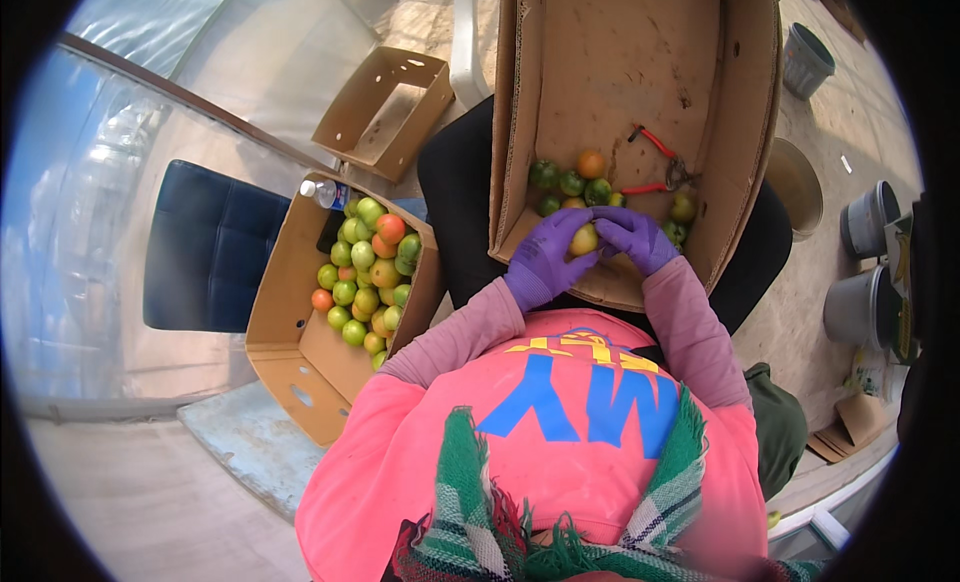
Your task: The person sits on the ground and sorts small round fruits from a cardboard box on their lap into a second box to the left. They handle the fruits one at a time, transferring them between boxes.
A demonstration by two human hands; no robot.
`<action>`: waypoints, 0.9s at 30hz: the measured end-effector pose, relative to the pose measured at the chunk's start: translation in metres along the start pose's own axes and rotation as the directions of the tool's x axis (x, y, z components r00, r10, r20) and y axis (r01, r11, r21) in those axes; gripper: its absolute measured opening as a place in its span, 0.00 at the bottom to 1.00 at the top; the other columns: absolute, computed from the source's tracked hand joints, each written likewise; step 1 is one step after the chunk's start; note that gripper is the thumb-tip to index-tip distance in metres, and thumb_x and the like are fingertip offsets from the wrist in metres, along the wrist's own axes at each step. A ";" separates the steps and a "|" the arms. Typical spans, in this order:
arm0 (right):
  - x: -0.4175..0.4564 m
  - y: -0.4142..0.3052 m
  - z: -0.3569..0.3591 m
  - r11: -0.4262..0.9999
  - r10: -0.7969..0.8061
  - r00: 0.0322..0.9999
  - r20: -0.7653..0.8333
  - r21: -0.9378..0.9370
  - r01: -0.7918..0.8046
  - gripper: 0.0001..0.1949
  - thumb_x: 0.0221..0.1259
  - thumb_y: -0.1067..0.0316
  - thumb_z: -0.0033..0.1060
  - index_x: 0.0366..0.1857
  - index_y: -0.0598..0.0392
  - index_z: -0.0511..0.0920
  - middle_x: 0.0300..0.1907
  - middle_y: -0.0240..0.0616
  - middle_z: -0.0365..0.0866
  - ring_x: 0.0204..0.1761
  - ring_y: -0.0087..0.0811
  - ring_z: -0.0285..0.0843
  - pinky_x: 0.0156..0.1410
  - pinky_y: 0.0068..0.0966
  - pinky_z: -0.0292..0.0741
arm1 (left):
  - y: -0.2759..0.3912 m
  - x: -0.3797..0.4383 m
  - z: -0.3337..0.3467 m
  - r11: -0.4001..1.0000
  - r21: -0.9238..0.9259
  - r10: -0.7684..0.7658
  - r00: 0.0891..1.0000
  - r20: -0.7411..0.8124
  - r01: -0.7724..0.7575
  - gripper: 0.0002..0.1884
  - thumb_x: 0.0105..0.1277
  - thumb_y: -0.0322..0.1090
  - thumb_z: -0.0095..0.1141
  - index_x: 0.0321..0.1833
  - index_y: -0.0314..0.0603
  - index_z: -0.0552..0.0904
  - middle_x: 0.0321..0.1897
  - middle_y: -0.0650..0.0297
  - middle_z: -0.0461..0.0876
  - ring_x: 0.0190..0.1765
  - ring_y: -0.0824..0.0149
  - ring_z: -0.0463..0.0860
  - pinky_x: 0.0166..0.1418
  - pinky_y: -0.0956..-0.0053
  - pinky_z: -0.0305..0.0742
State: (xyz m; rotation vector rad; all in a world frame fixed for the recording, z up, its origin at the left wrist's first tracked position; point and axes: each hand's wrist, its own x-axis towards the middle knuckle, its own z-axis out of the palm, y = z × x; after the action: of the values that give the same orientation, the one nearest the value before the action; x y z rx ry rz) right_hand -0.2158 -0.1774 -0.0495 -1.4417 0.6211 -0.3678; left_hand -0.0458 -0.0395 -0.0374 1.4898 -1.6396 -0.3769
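Both my hands wear purple gloves and meet over the near end of a large cardboard box point(630, 64) on my lap. A yellowish tomato point(583, 240) is gripped in my left hand point(547, 255). The fingers of my right hand point(637, 238) curl against the same tomato from the other side, partly covering it. Just beyond them, green tomatoes point(571, 183) and an orange one point(591, 163) lie on the box floor. Red-handled pruning shears point(679, 173) rest there too, with more greenish tomatoes point(682, 207) by the right wall.
To the left stands a cardboard box point(274, 312) of green and red tomatoes point(364, 255), with a plastic bottle point(322, 193) in its corner. Near it are a dark blue chair point(214, 248) and another carton point(382, 109). Grey buckets point(855, 308) line the right side.
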 end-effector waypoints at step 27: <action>0.045 0.050 -0.003 -0.078 0.151 0.901 -0.407 -0.913 -0.399 0.16 0.71 0.61 0.55 0.59 0.43 0.85 0.59 0.40 0.88 0.61 0.43 0.86 0.61 0.41 0.82 | 0.009 -0.005 -0.004 0.997 0.079 0.010 0.999 0.037 -0.013 0.30 0.63 0.40 0.74 0.66 0.38 0.80 0.60 0.44 0.83 0.59 0.42 0.84 0.63 0.55 0.81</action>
State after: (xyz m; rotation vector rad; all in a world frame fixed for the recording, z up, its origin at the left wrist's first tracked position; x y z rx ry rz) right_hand -0.1886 -0.2002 -0.1060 -2.6409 1.5390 0.5268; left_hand -0.0495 -0.0315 -0.0308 1.5393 -1.7088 -0.3378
